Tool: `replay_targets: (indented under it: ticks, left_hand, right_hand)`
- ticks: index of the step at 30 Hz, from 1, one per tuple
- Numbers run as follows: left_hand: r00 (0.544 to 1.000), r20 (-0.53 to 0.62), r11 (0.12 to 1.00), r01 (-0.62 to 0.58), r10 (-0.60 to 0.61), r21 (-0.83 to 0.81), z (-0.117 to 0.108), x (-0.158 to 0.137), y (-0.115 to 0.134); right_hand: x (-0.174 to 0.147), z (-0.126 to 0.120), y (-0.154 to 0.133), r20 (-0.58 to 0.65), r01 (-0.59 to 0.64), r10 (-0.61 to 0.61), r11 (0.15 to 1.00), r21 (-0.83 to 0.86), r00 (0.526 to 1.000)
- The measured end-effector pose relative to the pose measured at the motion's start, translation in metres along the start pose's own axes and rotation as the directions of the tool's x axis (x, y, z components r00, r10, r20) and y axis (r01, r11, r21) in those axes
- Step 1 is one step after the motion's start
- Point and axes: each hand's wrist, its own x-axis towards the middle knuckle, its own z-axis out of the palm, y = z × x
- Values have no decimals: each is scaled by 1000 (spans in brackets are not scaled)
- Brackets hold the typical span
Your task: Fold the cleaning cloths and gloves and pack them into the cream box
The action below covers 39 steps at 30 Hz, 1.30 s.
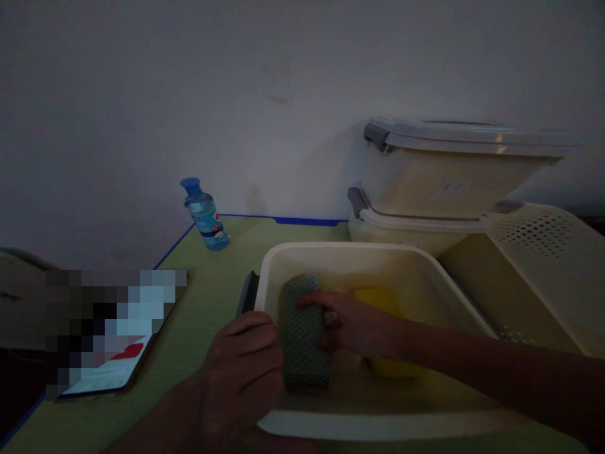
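A cream plastic tub [378,425] stands on the table in front of me. My left hand [246,359] is closed round its left rim. Inside, along the left wall, is a grey-green mesh-covered scrubbing sponge [305,353]. My right hand [350,321] reaches in from the right and grips this sponge by its right side; the index finger lies across the top, the thumb is lower down and the other fingers are curled. Behind and partly under the right hand lies a yellow item [378,299], perhaps a sponge or cloth, on the tub floor.
A blue bottle [208,221] is at the back left of the green table [198,284]. A partly blurred flat screen or tablet [127,353] lies at the left. Stacked lidded boxes [439,183] and a perforated cream basket [534,277] are on the right, near the wall.
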Motion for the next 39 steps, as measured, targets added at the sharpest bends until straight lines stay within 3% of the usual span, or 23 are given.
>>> replay_targets:
  ticks: [4,11,16,21,25,29,33,39]
  left_hand:
    - [1000,-3,1000,-9,9,-6,0,0,0]
    - [1000,8,1000,-9,9,-4,-1,1,0]
    - [1000,-7,1000,-20,20,5,-1,1,-1]
    - [999,-51,1000,-11,11,14,0,6,0]
    - [998,-70,1000,-4,5,11,-1,8,1]
    - [998,-57,1000,-19,19,6,0,6,0]
    - [996,-84,1000,16,-17,-9,2,4,1]
    - [1000,-24,1000,-19,19,17,-2,8,0]
  right_hand:
    - [3,0,3,0,4,-4,993,-115,1000]
    - [3,3,7,-27,109,-115,979,-172,993]
    - [-4,-13,-3,-31,146,-163,940,-308,986]
    - [-7,-39,-4,66,264,-277,781,-566,959]
    - [-8,-43,8,186,305,-250,633,-711,950]
    - [-10,-36,16,248,316,-196,591,-742,949]
    - [-13,-37,0,299,351,-184,536,-768,936]
    - [-8,-35,-27,336,504,-407,440,-743,850]
